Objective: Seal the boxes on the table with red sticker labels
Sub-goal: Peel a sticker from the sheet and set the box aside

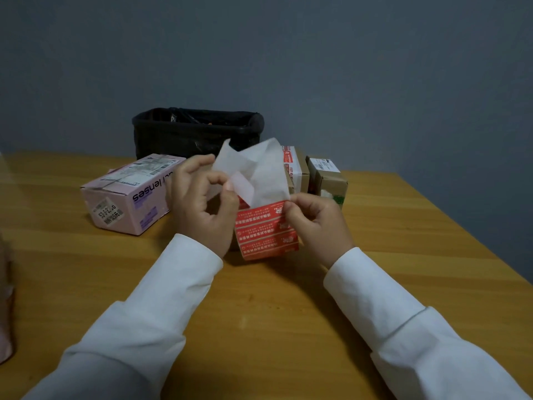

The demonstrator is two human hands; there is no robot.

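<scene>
A sheet of red sticker labels point(264, 233) with white print hangs above the wooden table point(259, 313) between my hands. Its white backing paper point(259, 168) curls upward where labels are gone. My left hand point(202, 203) pinches a pale strip at the sheet's upper left. My right hand point(314, 223) pinches the right edge of the red sheet. A pink box point(129, 194) printed "lenses" lies to the left. Behind the sheet stand a brown box with a red label point(294, 168) and a small brown box point(328, 177).
A black bin lined with a black bag point(196, 131) stands at the back of the table against the grey wall. A pale pink object point(4, 327) shows at the left frame edge. The table's right edge runs diagonally at the right.
</scene>
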